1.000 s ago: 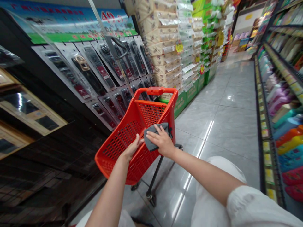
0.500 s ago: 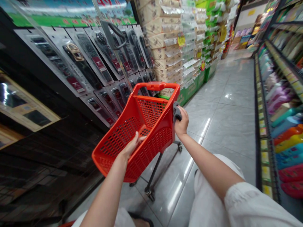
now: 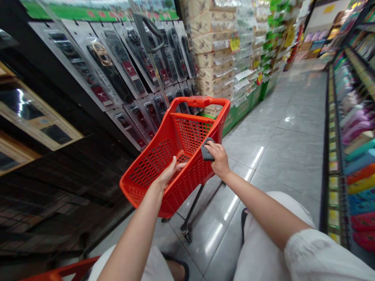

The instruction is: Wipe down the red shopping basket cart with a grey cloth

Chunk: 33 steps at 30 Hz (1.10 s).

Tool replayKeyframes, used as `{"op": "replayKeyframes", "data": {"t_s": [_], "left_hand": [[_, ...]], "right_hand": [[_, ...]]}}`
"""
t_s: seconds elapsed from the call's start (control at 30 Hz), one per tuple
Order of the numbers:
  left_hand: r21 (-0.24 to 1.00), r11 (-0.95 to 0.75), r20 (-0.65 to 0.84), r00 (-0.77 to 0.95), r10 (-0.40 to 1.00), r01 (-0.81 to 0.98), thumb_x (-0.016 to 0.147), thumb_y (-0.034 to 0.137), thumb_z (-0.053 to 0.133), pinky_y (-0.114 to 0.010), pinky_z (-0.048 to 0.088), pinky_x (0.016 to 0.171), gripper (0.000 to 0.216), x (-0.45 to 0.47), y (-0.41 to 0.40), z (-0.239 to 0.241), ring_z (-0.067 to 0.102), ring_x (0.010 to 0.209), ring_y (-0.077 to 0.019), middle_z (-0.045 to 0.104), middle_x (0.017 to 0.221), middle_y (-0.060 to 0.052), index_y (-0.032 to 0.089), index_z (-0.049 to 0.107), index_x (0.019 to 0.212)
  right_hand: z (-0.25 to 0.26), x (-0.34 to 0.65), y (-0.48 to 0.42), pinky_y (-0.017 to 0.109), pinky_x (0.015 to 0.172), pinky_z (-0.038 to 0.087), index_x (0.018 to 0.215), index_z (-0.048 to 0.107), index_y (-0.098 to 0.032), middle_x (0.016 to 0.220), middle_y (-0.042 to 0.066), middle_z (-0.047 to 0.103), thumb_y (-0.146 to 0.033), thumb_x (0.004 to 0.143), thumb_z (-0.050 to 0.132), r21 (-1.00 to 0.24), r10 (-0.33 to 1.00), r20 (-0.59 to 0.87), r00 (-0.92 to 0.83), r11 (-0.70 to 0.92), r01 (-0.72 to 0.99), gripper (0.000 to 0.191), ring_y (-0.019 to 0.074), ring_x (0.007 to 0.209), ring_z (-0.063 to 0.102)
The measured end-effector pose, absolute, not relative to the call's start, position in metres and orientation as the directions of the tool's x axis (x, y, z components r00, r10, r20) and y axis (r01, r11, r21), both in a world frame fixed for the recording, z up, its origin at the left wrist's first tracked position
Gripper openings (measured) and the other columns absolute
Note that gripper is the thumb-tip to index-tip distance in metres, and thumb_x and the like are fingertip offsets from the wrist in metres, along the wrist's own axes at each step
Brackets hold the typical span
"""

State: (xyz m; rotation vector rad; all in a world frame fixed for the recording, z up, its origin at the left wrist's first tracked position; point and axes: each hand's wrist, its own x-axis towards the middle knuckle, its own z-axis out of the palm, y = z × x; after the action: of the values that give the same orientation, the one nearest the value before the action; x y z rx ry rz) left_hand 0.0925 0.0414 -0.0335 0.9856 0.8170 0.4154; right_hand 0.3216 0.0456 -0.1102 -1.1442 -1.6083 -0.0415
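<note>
A red plastic shopping cart (image 3: pixel 187 195) with perforated sides stands before me, its handle bar at the far end. My left hand (image 3: pixel 171 173) is closed on the near side rim, thumb raised and fingers partly hidden. In my right hand (image 3: pixel 220 159) is a folded dark grey cloth (image 3: pixel 208 151), pressed against the cart's near side by the rim, towards the handle end. The basket's visible inside shows bare red mesh.
Packaged belts (image 3: pixel 111 70) hang on the left wall behind the cart. Stacked cartons (image 3: pixel 215 58) line the aisle beyond. A shelf of colourful bottles (image 3: pixel 360 168) runs along the right. Another red plastic edge (image 3: pixel 73 269) shows at lower left. The floor (image 3: pixel 281 156) is shiny grey tile.
My right hand has moved the cloth leftward along the cart, from the handle-end corner onto the near side and rim. My left hand keeps its place on the rim. The view has shifted slightly.
</note>
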Motion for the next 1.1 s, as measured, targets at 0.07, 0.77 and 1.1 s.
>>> {"op": "replayKeyframes", "data": {"t_s": [0.07,0.77,1.1], "left_hand": [[0.859,0.510,-0.414,0.639,0.648,0.040,0.095,0.065,0.013,-0.033,0.049,0.089,0.080,0.093,0.043,-0.035,0.072,0.094,-0.0242,0.074,0.109,-0.014,0.011,0.060,0.133],[0.876,0.482,-0.356,0.659,0.662,-0.011,0.095,0.065,0.024,-0.034,0.044,0.102,0.075,0.091,0.050,-0.047,0.068,0.104,-0.0245,0.074,0.108,-0.014,0.010,0.066,0.124],[0.944,0.269,-0.329,0.464,0.823,0.191,0.090,0.063,0.044,-0.043,0.040,0.109,0.062,0.101,0.039,-0.028,0.060,0.120,-0.0302,0.073,0.116,-0.008,0.018,0.067,0.125]], "right_hand": [[-0.116,0.311,0.036,0.043,0.099,0.045,0.126,0.063,-0.024,0.137,0.003,0.059,0.002,0.068,0.042,-0.496,0.658,0.753,0.009,0.559,0.664,0.067,0.0239,0.110,0.051],[-0.127,0.264,-0.003,0.039,0.085,0.047,0.135,0.055,-0.035,0.133,-0.002,0.062,-0.012,0.091,0.050,-0.155,0.559,0.721,-0.409,0.705,0.692,0.049,0.0226,0.106,0.049],[-0.167,0.322,0.062,0.040,0.107,0.041,0.130,0.058,-0.021,0.119,0.009,0.059,-0.016,0.081,0.047,-0.942,0.539,0.327,0.776,0.247,0.225,0.051,0.0208,0.114,0.054]]}}
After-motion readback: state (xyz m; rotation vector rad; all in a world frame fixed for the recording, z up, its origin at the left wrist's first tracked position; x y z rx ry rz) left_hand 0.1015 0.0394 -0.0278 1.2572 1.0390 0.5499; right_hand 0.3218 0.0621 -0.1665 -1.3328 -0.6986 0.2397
